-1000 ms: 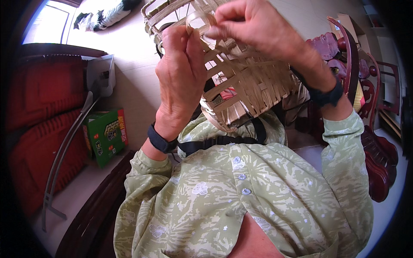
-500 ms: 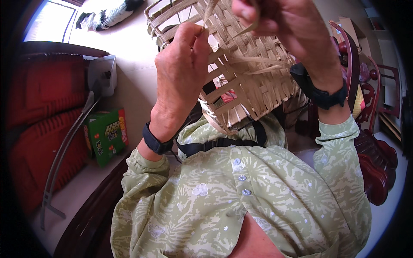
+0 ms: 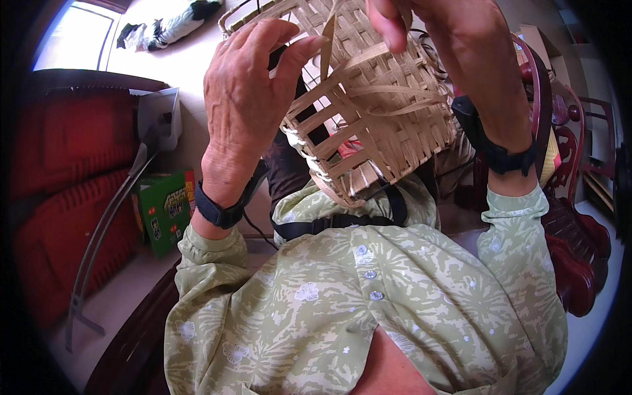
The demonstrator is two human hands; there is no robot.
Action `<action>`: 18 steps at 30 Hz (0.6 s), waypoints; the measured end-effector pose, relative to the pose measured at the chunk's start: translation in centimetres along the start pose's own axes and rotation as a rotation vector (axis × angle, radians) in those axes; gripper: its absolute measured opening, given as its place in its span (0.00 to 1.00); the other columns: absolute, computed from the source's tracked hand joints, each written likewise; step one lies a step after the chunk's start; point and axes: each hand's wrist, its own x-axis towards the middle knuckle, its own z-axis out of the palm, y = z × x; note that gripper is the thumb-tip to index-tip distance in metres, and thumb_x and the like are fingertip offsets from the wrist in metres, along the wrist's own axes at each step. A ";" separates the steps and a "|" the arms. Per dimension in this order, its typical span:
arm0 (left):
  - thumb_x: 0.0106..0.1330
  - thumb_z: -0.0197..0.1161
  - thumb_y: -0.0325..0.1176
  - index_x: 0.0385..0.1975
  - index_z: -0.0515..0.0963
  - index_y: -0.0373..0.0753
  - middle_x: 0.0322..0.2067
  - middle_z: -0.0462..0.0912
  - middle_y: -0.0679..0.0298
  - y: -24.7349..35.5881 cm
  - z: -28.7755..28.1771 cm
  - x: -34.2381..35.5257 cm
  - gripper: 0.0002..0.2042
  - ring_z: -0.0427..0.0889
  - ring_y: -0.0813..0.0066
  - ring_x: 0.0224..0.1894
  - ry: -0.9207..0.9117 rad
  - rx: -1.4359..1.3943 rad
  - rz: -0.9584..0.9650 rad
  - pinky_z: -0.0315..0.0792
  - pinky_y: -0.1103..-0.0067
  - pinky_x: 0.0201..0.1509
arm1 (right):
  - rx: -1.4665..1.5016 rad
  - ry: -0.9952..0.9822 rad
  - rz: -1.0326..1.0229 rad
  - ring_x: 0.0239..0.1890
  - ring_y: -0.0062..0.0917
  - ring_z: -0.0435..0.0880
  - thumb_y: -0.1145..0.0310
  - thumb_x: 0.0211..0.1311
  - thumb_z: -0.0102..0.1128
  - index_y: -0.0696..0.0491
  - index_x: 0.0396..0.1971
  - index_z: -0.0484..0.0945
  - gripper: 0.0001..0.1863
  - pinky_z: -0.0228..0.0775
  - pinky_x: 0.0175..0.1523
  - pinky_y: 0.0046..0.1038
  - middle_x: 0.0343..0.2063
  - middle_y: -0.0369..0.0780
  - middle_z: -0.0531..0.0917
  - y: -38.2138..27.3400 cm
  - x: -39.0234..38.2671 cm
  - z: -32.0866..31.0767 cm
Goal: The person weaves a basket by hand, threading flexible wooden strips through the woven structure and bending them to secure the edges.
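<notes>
A partly woven tan basket [image 3: 395, 131] rests against my lap, tilted, with a tight weave on its right and open gaps along its left side. My left hand [image 3: 250, 85] is open beside the upper left of the basket, its thumb tip close to a loose, upright flat strip [image 3: 327, 46]. Over the basket's upper part is my right hand [image 3: 447, 46], its fingers closed at the end of a slanting flat weaving strip [image 3: 359, 60]; the top edge cuts off part of this hand. Another loose strip [image 3: 401, 102] curves across the weave. White ties [image 3: 309, 158] run along the lower left rim.
A green box [image 3: 164, 214] stands on the floor at left, beside red cushioned seating [image 3: 79, 145] and a long-handled grey dustpan [image 3: 118, 197]. A black-and-white animal [image 3: 171, 26] lies at the far left. Dark red carved wooden furniture [image 3: 573, 230] is at right.
My left hand has let go of the strip, spread its fingers and moved left. My right hand has shifted slightly right. The strip near it now slants lower across the weave.
</notes>
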 end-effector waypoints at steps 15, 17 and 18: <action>0.63 0.70 0.35 0.35 0.84 0.40 0.35 0.84 0.62 -0.8 1.5 0.3 0.07 0.80 0.58 0.41 -0.108 -0.213 0.140 0.74 0.67 0.45 | 0.114 0.016 -0.014 0.19 0.18 0.82 0.58 0.74 0.58 0.61 0.36 0.84 0.19 0.77 0.27 0.17 0.20 0.36 0.84 0.5 1.7 -1.5; 0.64 0.70 0.35 0.35 0.84 0.40 0.35 0.84 0.63 -1.0 2.1 0.2 0.07 0.80 0.58 0.41 -0.057 -0.210 0.142 0.74 0.68 0.45 | -0.102 0.139 0.003 0.19 0.16 0.81 0.54 0.72 0.61 0.61 0.36 0.84 0.21 0.75 0.27 0.17 0.20 0.36 0.84 -0.3 1.6 -0.3; 0.64 0.70 0.35 0.35 0.84 0.40 0.35 0.84 0.63 -1.1 2.4 0.1 0.06 0.80 0.59 0.41 -0.031 -0.210 0.144 0.73 0.68 0.45 | -0.210 0.203 0.023 0.18 0.16 0.80 0.52 0.71 0.62 0.61 0.36 0.84 0.23 0.75 0.27 0.16 0.19 0.36 0.84 -0.7 1.5 0.3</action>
